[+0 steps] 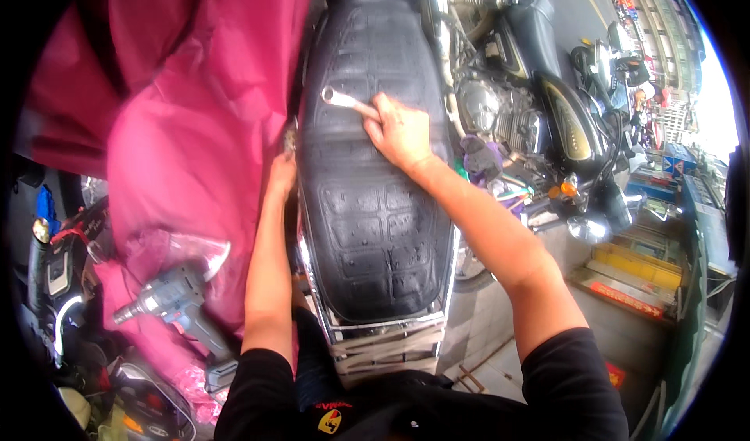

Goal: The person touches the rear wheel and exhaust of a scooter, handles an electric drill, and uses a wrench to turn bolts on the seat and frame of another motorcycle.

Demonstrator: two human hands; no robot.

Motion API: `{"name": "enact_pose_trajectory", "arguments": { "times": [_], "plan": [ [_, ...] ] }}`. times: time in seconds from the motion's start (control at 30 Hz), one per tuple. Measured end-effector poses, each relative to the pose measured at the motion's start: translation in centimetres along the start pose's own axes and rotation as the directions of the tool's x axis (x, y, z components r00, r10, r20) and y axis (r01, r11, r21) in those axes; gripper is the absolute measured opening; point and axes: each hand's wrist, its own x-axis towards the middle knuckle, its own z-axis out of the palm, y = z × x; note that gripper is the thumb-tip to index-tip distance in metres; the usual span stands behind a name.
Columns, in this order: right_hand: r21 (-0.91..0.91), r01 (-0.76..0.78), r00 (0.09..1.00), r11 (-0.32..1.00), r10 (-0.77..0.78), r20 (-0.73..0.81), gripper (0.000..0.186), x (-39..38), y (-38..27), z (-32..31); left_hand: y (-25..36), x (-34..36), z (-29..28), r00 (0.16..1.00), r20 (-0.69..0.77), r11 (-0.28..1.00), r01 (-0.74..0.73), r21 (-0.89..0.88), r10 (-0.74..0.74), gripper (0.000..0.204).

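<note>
My right hand [401,131] is closed round a silver ring-end wrench [348,102], held over the middle of the black motorcycle seat [373,171]. The wrench's ring end points left and away from me. At the seat's left edge, my left hand [282,175] reaches down between the seat and a magenta cover [195,121]. Its fingers are closed and partly hidden. A small brownish piece shows at their tips; I cannot make out what it is. The seat is ribbed, with scuffs on its near end, and a metal rail [449,285] runs along its side.
On the cover at the lower left lies a grey cordless power tool [180,300]. A second motorcycle [539,105] stands close on the right, with its mirror [587,228] sticking out. Steps [625,273] lie beyond it. Other scooter parts [62,269] crowd the far left.
</note>
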Motion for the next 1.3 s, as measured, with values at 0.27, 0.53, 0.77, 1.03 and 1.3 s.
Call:
{"name": "enact_pose_trajectory", "arguments": {
  "times": [0.27, 0.53, 0.77, 1.03, 1.3],
  "plan": [
    [0.011, 0.03, 0.999, 0.999, -0.03, -0.021, 0.02, -0.5, -0.2, -0.1, -0.7, -0.5, 0.5, 0.996, 0.04, 0.993, -0.074, -0.089, 0.077, 0.026],
    [0.004, -0.004, 1.0, 1.0, 0.004, -0.01, 0.021, -1.2, 0.8, -0.9, 0.1, -1.3, 2.0, 0.999, 0.012, 0.999, -0.033, 0.02, 0.033, 0.03],
    [0.029, 0.011, 1.0, 1.0, -0.011, 0.002, 0.019, 0.1, -0.8, -0.8, -1.2, 1.7, -0.7, 0.998, 0.062, 1.0, 0.013, -0.009, -0.013, 0.032],
    [0.05, -0.002, 1.0, 0.999, 0.002, 0.002, 0.02, -0.2, -0.3, -0.8, 1.1, -1.2, 0.7, 0.983, 0.024, 0.966, -0.172, -0.192, 0.18, 0.023],
    [0.064, -0.023, 1.0, 0.998, 0.023, -0.004, 0.02, -0.9, 0.7, -0.7, 2.1, -1.2, 1.1, 0.991, 0.1, 0.981, 0.1, -0.167, -0.084, 0.031]
  ]
}}
